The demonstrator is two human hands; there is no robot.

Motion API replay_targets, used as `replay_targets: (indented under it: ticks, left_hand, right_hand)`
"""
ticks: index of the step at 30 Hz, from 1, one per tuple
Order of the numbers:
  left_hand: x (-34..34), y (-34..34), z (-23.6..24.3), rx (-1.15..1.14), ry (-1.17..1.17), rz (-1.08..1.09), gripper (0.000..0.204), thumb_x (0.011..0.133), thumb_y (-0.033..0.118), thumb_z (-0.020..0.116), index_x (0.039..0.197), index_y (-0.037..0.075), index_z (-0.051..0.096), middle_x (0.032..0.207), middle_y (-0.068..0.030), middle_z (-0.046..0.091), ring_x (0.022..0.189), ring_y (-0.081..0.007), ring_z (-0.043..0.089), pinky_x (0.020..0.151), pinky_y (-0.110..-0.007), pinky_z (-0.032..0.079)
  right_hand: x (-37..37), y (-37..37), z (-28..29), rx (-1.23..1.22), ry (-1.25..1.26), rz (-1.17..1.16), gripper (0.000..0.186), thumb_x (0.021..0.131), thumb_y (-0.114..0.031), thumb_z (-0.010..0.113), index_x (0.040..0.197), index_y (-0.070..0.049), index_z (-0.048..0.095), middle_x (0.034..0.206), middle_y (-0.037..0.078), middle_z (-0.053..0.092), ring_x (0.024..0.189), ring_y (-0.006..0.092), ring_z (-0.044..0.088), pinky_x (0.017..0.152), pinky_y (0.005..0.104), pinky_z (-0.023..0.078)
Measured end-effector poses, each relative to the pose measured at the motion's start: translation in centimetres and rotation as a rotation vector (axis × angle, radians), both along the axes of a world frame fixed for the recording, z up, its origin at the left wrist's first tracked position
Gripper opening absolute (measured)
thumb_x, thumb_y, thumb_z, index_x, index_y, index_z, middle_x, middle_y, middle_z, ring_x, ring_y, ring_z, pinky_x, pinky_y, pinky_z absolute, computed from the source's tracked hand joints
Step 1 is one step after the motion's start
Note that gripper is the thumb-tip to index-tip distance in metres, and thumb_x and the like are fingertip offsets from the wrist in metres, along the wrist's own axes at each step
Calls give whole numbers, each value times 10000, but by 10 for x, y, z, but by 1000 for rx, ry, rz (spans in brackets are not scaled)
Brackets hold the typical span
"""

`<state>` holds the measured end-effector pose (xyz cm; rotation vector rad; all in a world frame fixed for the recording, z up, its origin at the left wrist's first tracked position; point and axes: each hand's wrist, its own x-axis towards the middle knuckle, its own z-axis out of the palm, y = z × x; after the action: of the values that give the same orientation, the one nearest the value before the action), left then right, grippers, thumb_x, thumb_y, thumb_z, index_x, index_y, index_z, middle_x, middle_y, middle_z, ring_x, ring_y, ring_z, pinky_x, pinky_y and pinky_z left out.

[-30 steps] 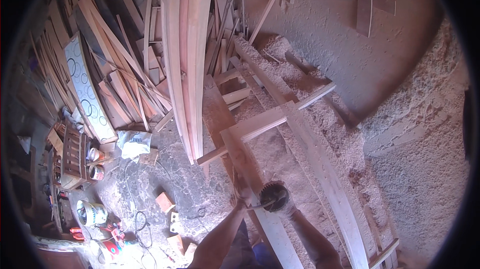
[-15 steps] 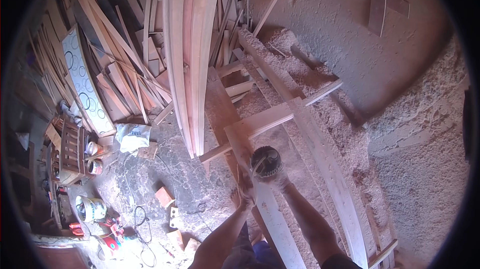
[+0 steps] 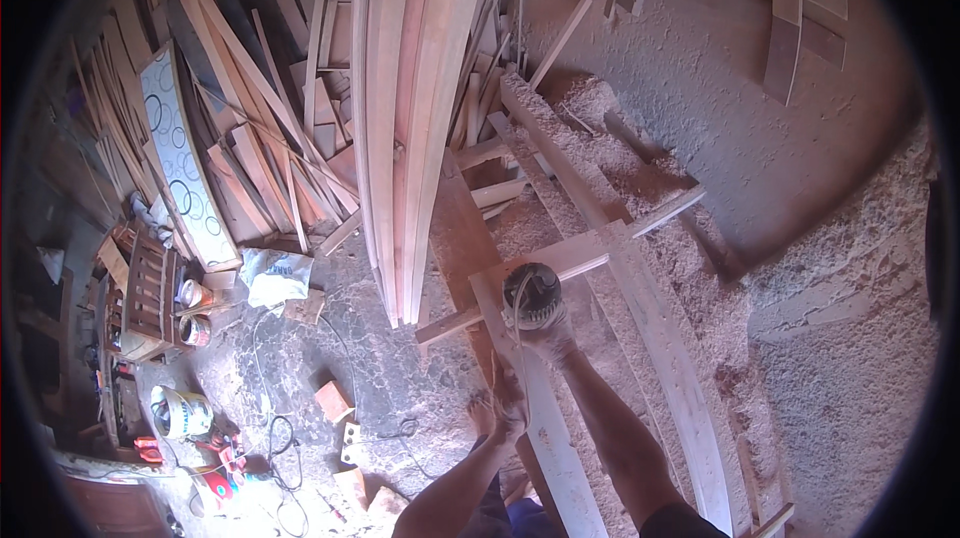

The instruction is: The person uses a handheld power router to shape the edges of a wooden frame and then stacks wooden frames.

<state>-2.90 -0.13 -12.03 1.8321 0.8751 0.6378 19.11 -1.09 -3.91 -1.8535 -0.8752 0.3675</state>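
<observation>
A dark, round-bodied power tool (image 3: pixel 532 290) stands on a pale narrow board (image 3: pixel 552 448), close to its far end. My right hand (image 3: pixel 548 336) is closed around the tool's near side. My left hand (image 3: pixel 509 412) is closer to me, at the board's left edge, and appears to grip it; its fingertips are partly hidden. A pale cord (image 3: pixel 517 338) runs from the tool down beside that hand. Beneath the board, a crosspiece (image 3: pixel 448 324) sticks out to the left.
A long curved beam (image 3: pixel 668 368) lies to the right amid wood shavings (image 3: pixel 735 348). Tall stacked planks (image 3: pixel 395 138) rise ahead. On the floor at left are a white bucket (image 3: pixel 182 412), a loose cable (image 3: pixel 285 448), a brick-like block (image 3: pixel 333 400) and a white bag (image 3: pixel 275 276).
My right hand has pushed the power tool forward along the board, toward its far end. My left hand has kept its place on the board's edge. The whole view has shifted slightly.
</observation>
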Motion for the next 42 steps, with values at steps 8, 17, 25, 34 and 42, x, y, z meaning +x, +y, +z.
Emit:
replay_targets:
  ticks: [8,17,25,34,42]
  left_hand:
    - [0,12,42,-6,-84,42,431,1069,384,510,1338,62,609,1189,-169,703,1049,-334,684,883,-467,517]
    - [9,11,58,2,-115,32,466,1059,358,543,1403,44,551,1263,-190,664,1109,-361,656,920,-485,503]
    - [9,15,67,39,-126,35,518,1051,334,571,1462,27,499,1329,-209,630,1163,-384,631,952,-501,491]
    - [23,8,138,356,-156,153,594,1041,308,603,1528,9,440,1403,-230,591,1223,-411,603,989,-520,477]
    - [94,139,168,413,161,-392,919,900,297,776,1638,53,286,1659,-262,321,1537,-479,289,1239,-560,273]
  right_hand:
    - [-4,33,51,89,291,82,592,752,-267,851,1257,-55,625,1209,90,698,1074,218,673,916,363,551]
    - [5,49,19,202,212,-149,522,737,-275,862,1154,-62,631,1104,90,679,1045,254,642,899,397,518]
    - [-15,57,46,187,142,-316,665,700,-348,901,1242,-88,618,1170,107,658,1123,297,619,964,459,477]
    - [-37,69,57,14,-138,-787,856,662,-493,912,1348,-119,565,1235,108,610,1246,347,540,1045,535,372]
    - [-21,58,44,124,-3,-578,846,673,-484,912,1339,-106,553,1225,130,626,1183,351,579,1021,532,384]
